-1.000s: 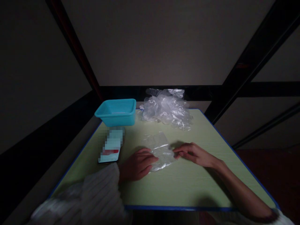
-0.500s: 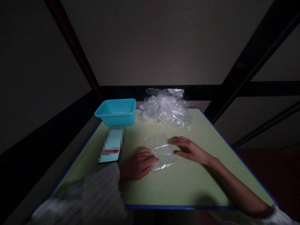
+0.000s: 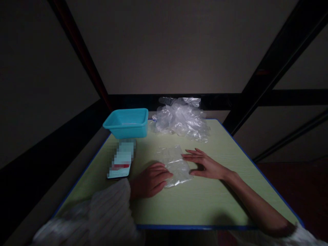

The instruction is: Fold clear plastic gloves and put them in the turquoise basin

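Note:
A flat, folded piece of clear plastic film [image 3: 176, 164] lies on the table in front of me, its creases and edges glinting. My left hand [image 3: 153, 179] rests palm down on its near left part, fingers lying flat and close together. At the right edge of the film is my right hand [image 3: 201, 164], open, with the fingers spread and thumb apart. Its fingertips touch or hover over the film; which of these I cannot tell. Behind it sits a loose heap of thin clear plastic pieces [image 3: 180, 119], some with rounded, finger-like ends.
A turquoise plastic basin [image 3: 128, 131] stands at the table's back left. Near my left forearm lies a phone [image 3: 123, 159] with a lit, partly pixelated screen. The pale green table [image 3: 205, 201] has a blue edge. A wall and dark beams rise behind it.
My right hand has shifted slightly left toward the film, and its fingers have spread further apart. The left hand stays in place on the film.

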A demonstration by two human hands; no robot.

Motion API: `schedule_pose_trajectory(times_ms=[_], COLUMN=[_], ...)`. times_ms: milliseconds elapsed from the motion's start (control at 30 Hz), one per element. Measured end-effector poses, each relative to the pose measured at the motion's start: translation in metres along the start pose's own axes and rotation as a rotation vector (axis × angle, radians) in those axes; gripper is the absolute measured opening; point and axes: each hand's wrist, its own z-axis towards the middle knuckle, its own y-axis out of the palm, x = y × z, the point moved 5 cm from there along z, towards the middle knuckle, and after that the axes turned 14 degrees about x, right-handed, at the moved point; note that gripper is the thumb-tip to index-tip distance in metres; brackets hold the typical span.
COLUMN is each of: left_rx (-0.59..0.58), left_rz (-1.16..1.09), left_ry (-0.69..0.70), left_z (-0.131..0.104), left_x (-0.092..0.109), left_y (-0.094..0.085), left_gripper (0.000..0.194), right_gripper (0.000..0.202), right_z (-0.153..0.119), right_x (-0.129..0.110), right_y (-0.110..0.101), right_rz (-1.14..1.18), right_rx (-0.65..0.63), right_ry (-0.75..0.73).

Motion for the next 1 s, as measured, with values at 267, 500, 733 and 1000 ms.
schedule_pose_trajectory(times_ms=[267, 500, 733, 1000], left_rx=[0.033, 0.053, 0.071, 0.078], left_rz=[0.029, 0.049, 0.064, 0.091], left_ry=[0.01, -0.023, -0.09, -0.104], left_z=[0.003, 0.001, -0.001, -0.002], left_x=[0.001, -0.005, -0.014, -0.015], left_y=[-0.003, -0.004, -0.005, -0.005], left_gripper=[0.024, 0.023, 0.023, 0.023], right_gripper=[0.068, 0.069, 0.068, 0.05], right_z=[-0.001, -0.005, -0.009, 0.008], right_x=[-0.002, -0.008, -0.013, 0.003], right_y=[-0.001, -0.006, -0.008, -0.008], right_rz=[-0.084, -0.161, -0.2, -0.178], right_rx=[-0.041, -0.026, 0.019, 0.157], right_ry=[0.001, 0.017, -0.033, -0.046])
